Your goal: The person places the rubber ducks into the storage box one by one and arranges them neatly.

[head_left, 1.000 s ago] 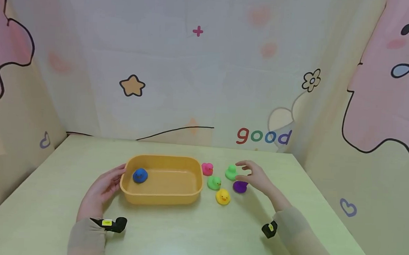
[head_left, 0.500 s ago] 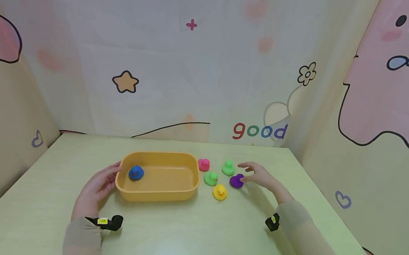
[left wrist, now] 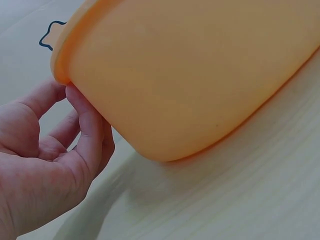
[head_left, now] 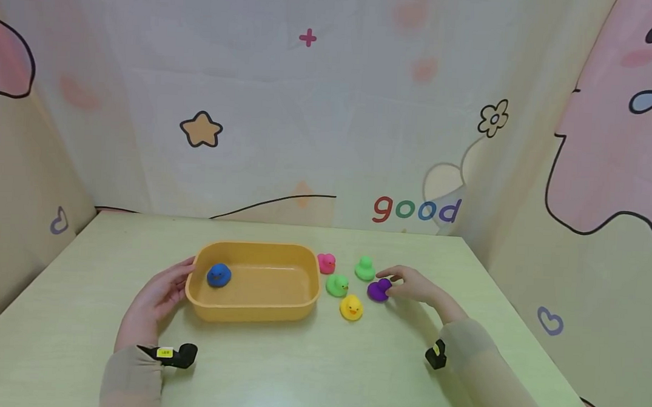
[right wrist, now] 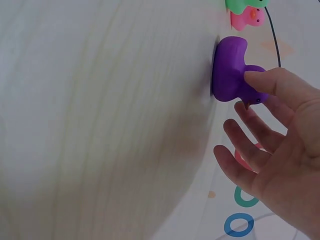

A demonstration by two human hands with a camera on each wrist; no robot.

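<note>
An orange plastic tub stands on the table with a blue rubber duck inside, near its left end. My left hand holds the tub's left end, its bent fingers right at the underside of the rim in the left wrist view. To the right of the tub, my right hand pinches a purple rubber duck at the head. The thumb lies on the near side of the head and the index finger is partly hidden behind it; the other fingers are spread.
Between the tub and the right hand lie a pink duck, two green ducks, one in front and one farther back, and a yellow duck. A printed cloth wall rises behind the pale table.
My right hand has come down to the purple duck, and thumb and index finger have closed on its head. My left hand stays at the tub. The head view has shifted a little.
</note>
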